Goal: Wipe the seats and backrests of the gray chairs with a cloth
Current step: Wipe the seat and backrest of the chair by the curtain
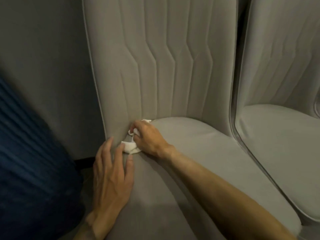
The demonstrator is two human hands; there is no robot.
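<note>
Head: right fingers [138,126] clamp cloth [129,148] at seat [190,144] crease; left fingers [119,153] spread just beside.

We see a gray wall [43,66]; a dark baseboard [84,161] runs along its foot, and blue ribbed fabric [26,161] covers its lower left.

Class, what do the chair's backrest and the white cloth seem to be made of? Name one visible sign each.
Backrest: likely matte gray upholstery fabric, perhaps suede-like, over padding; stitched channels dent softly. Cloth: soft white textile, maybe cotton; it bunches in folds in the right hand.
</note>
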